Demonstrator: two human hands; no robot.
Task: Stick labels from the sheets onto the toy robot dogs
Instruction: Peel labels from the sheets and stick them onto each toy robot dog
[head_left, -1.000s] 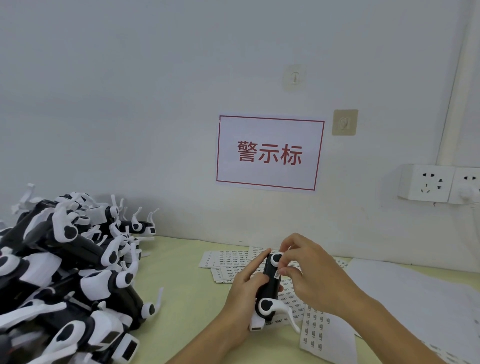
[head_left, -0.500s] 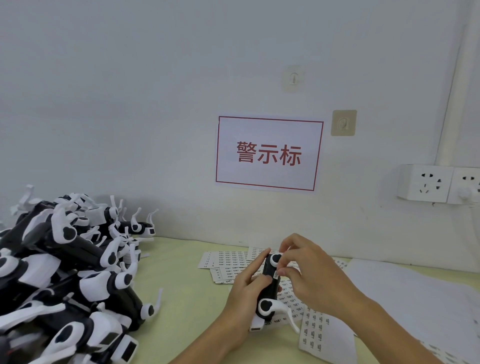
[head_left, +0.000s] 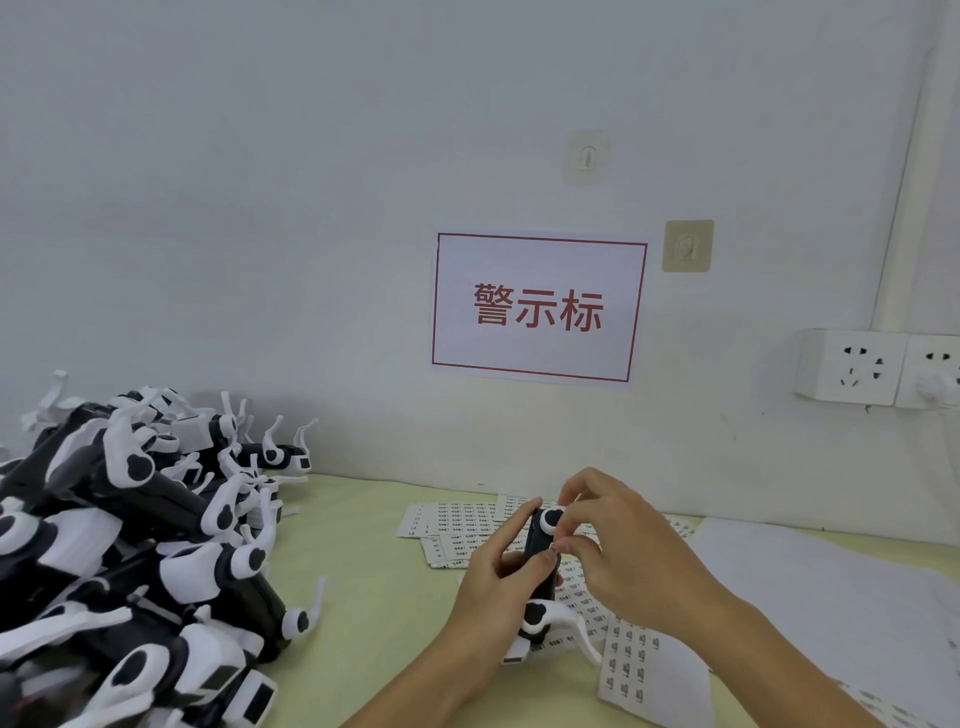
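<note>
- Black-and-white toy robot dog (head_left: 540, 571), lower centre of the frame, is gripped upright by the left hand (head_left: 498, 582).
- Right hand (head_left: 618, 551) pinches at the dog's upper body; a label between its fingertips is too small to confirm.
- Label sheets (head_left: 631, 670) lie beneath; the pile of dogs (head_left: 130, 561) fills the lower left.
- Risk: a skewed or creased label, if pressed unevenly.

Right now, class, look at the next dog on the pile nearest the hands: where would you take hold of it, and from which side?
Probably by its black body, coming from the right, the pile's open side. The thin white legs stick out and look tangled with neighbouring dogs; the body is the widest, firmest part.
</note>
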